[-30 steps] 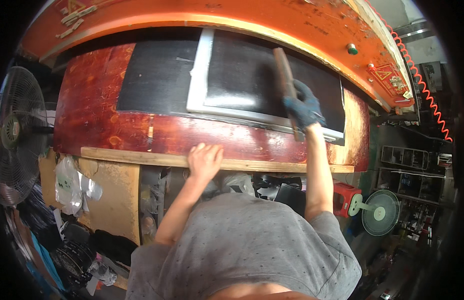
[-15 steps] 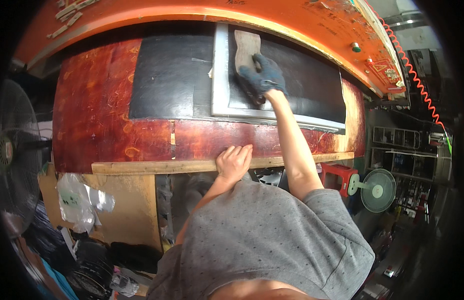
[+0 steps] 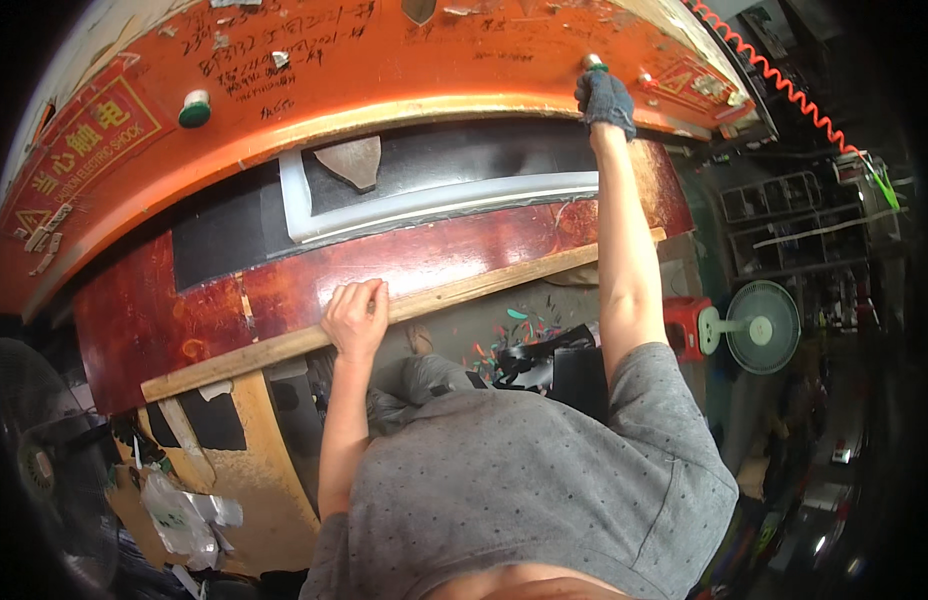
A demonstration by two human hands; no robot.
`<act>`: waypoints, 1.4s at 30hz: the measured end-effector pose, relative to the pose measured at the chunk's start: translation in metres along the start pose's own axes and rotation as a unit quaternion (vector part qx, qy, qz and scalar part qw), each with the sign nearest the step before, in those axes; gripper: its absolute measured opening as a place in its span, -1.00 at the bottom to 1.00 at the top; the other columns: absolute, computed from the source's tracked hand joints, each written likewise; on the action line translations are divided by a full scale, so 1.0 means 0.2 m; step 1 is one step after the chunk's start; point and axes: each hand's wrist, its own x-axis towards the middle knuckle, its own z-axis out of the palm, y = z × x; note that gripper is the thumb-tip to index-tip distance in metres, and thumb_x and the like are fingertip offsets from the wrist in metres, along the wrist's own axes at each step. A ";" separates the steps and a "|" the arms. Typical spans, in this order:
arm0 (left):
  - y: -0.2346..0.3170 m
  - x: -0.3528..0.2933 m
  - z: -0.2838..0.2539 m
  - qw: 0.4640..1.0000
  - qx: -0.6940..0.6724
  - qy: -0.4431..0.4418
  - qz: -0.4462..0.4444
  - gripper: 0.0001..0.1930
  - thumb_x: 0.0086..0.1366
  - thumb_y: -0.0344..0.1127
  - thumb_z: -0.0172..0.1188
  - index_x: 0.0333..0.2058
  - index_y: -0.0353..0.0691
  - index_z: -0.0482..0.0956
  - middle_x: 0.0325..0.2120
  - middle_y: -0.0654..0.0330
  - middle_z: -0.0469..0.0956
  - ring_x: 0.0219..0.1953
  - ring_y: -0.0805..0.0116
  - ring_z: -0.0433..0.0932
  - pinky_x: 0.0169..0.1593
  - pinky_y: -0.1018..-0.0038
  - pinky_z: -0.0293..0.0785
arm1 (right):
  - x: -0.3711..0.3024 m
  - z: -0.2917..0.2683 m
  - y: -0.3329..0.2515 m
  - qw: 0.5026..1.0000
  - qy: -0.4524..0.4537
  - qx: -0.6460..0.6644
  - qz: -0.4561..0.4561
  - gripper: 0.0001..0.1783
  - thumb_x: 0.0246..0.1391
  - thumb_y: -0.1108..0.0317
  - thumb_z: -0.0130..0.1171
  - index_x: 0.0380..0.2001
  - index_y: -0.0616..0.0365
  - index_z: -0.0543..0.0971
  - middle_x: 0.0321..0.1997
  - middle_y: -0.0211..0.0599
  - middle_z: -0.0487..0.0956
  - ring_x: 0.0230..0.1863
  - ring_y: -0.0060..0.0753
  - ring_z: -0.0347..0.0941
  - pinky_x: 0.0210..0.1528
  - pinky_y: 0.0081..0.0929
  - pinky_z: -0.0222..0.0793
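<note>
My right hand (image 3: 608,104), in a dark grey glove, reaches forward to a green push button with a white collar (image 3: 595,63) on the orange machine panel. Its fingers look curled, and its top touches or nearly touches the button. My bare left hand (image 3: 356,316) rests loosely closed at the board's near edge, by a wooden strip (image 3: 434,298); nothing shows in it. A brownish flat block with a tapered end (image 3: 352,162) lies on the black sheet, inside a pale grey L-shaped frame (image 3: 424,206). The panel hides the block's far end.
The orange panel (image 3: 404,85) overhangs the far part of the red-brown board (image 3: 384,265). Another green button (image 3: 195,108) sits on its left. A coiled red hose (image 3: 774,72) hangs at right, above a small fan (image 3: 764,328) by a red stool (image 3: 689,328).
My right hand has let go of the block and moved right and up to the green button. The view has shifted, showing more of the orange panel. My left hand stays by the edge.
</note>
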 end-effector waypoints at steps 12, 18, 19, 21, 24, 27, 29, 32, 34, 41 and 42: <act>0.87 0.06 -0.43 0.771 -0.633 -0.074 -0.017 -0.90 0.32 -0.38 0.13 -0.34 -0.28 0.51 -0.45 0.23 0.47 -0.43 0.51 0.41 -0.37 0.57 0.32 | -1.29 -0.13 0.51 0.811 -0.358 -0.324 -0.331 -0.71 0.01 0.06 0.05 -0.44 0.03 0.59 -0.37 -0.14 0.57 -0.26 0.02 0.48 -0.20 -0.14 0.38; 1.28 0.20 -0.47 0.423 -0.889 -0.063 0.162 -0.90 0.33 -0.39 0.08 -0.34 -0.29 0.51 -0.49 0.23 0.45 -0.49 0.49 0.37 -0.39 0.55 0.31 | -1.22 -0.12 0.56 0.783 -0.439 -0.352 -0.265 -0.70 0.12 0.10 0.09 -0.33 0.09 0.60 -0.27 -0.02 0.58 -0.21 0.01 0.49 -0.15 -0.17 0.39; 1.33 0.18 -0.46 0.399 -0.899 -0.066 0.170 -0.89 0.33 -0.39 0.08 -0.35 -0.28 0.51 -0.50 0.23 0.46 -0.49 0.48 0.37 -0.39 0.55 0.31 | -1.23 -0.12 0.59 0.785 -0.427 -0.373 -0.251 -0.72 0.15 0.12 0.09 -0.30 0.10 0.60 -0.25 0.00 0.58 -0.19 0.01 0.49 -0.14 -0.18 0.39; 1.37 0.14 -0.46 0.376 -0.908 -0.066 0.174 -0.89 0.33 -0.38 0.07 -0.36 -0.28 0.51 -0.50 0.24 0.46 -0.49 0.47 0.37 -0.39 0.54 0.31 | -1.24 -0.13 0.64 0.797 -0.384 -0.381 -0.267 -0.64 0.08 0.02 0.07 -0.37 0.08 0.62 -0.32 -0.03 0.59 -0.24 0.05 0.50 -0.16 -0.11 0.39; 1.42 0.09 -0.44 0.357 -0.913 -0.070 0.182 -0.88 0.32 -0.38 0.07 -0.38 -0.27 0.51 -0.52 0.24 0.46 -0.50 0.46 0.38 -0.39 0.53 0.32 | -1.26 -0.12 0.72 0.801 -0.356 -0.408 -0.256 -0.60 0.05 -0.03 0.08 -0.43 0.09 0.62 -0.38 -0.04 0.59 -0.28 0.07 0.50 -0.18 -0.07 0.39; 1.44 0.04 -0.44 0.352 -0.915 -0.073 0.185 -0.87 0.32 -0.38 0.06 -0.40 -0.26 0.52 -0.53 0.25 0.47 -0.50 0.45 0.38 -0.39 0.52 0.32 | -1.27 -0.11 0.75 0.805 -0.351 -0.403 -0.258 -0.60 0.04 -0.04 0.10 -0.48 0.11 0.58 -0.41 -0.02 0.57 -0.31 0.08 0.49 -0.24 -0.06 0.38; 1.44 0.01 -0.46 0.353 -0.914 -0.075 0.184 -0.86 0.31 -0.38 0.05 -0.42 -0.26 0.52 -0.54 0.25 0.47 -0.50 0.44 0.39 -0.39 0.52 0.32 | -1.27 -0.12 0.76 0.806 -0.359 -0.386 -0.269 -0.59 0.04 -0.04 0.10 -0.50 0.12 0.57 -0.42 -0.01 0.57 -0.32 0.08 0.49 -0.26 -0.05 0.37; 1.38 -0.04 -0.50 0.364 -0.910 -0.083 0.182 -0.84 0.31 -0.38 0.04 -0.44 -0.25 0.52 -0.55 0.26 0.48 -0.51 0.43 0.39 -0.39 0.50 0.32 | -1.29 -0.13 0.77 0.797 -0.347 -0.399 -0.292 -0.59 0.04 -0.02 0.11 -0.53 0.13 0.55 -0.47 -0.01 0.56 -0.37 0.10 0.48 -0.29 -0.04 0.36; 1.32 -0.10 -0.53 0.387 -0.896 -0.093 0.196 -0.84 0.31 -0.38 0.04 -0.45 -0.25 0.52 -0.56 0.26 0.48 -0.51 0.42 0.39 -0.39 0.50 0.32 | -1.33 -0.16 0.79 0.805 -0.336 -0.397 -0.286 -0.60 0.04 -0.01 0.12 -0.56 0.14 0.55 -0.49 0.00 0.55 -0.40 0.11 0.48 -0.30 -0.05 0.36; 0.65 -0.49 -0.29 0.961 -0.257 -0.031 -0.094 -0.88 0.22 -0.33 0.15 -0.36 -0.23 0.59 -0.38 0.20 0.52 -0.34 0.26 0.46 -0.21 0.39 0.38 | -1.57 -0.30 0.73 0.782 -0.320 -0.456 -0.282 -0.58 0.01 0.00 0.12 -0.60 0.17 0.56 -0.54 0.07 0.54 -0.45 0.14 0.48 -0.32 -0.04 0.38; 0.57 -0.62 -0.25 0.989 -0.044 -0.051 -0.129 -0.88 0.16 -0.27 0.23 -0.35 -0.13 0.62 -0.33 0.21 0.51 -0.28 0.24 0.47 -0.16 0.30 0.34 | -1.61 -0.32 0.69 0.759 -0.357 -0.491 -0.235 -0.55 0.04 -0.06 0.07 -0.50 0.15 0.61 -0.43 0.05 0.58 -0.34 0.11 0.52 -0.23 -0.06 0.40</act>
